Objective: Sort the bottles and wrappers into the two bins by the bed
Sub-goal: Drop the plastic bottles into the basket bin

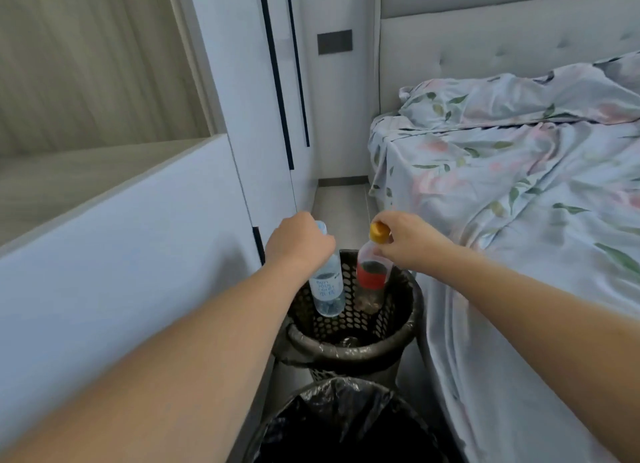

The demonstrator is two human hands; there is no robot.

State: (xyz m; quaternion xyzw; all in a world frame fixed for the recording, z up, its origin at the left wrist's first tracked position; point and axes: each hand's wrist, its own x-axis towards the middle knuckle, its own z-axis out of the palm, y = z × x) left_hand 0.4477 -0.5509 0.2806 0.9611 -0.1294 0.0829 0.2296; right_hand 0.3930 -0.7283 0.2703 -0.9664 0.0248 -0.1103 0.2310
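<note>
Head view, looking down a narrow gap between a white cabinet (145,241) and a bed (519,203) under a floral sheet. Left hand (298,242) curled round the upper part of a clear bottle (326,289) with pale blue print, held upright over the far bin (353,345). Right hand (408,242) pinching the neck of a red-labelled bottle (372,275) just below its yellow cap (378,232), tilted slightly, bottom end inside the same bin's rim. Both bottles side by side, close but not touching. Far bin black, mesh-walled, lined with a dark bag. Near bin (332,393), also bag-lined, directly below at the frame's bottom edge, touching or just beside the far one.
</note>
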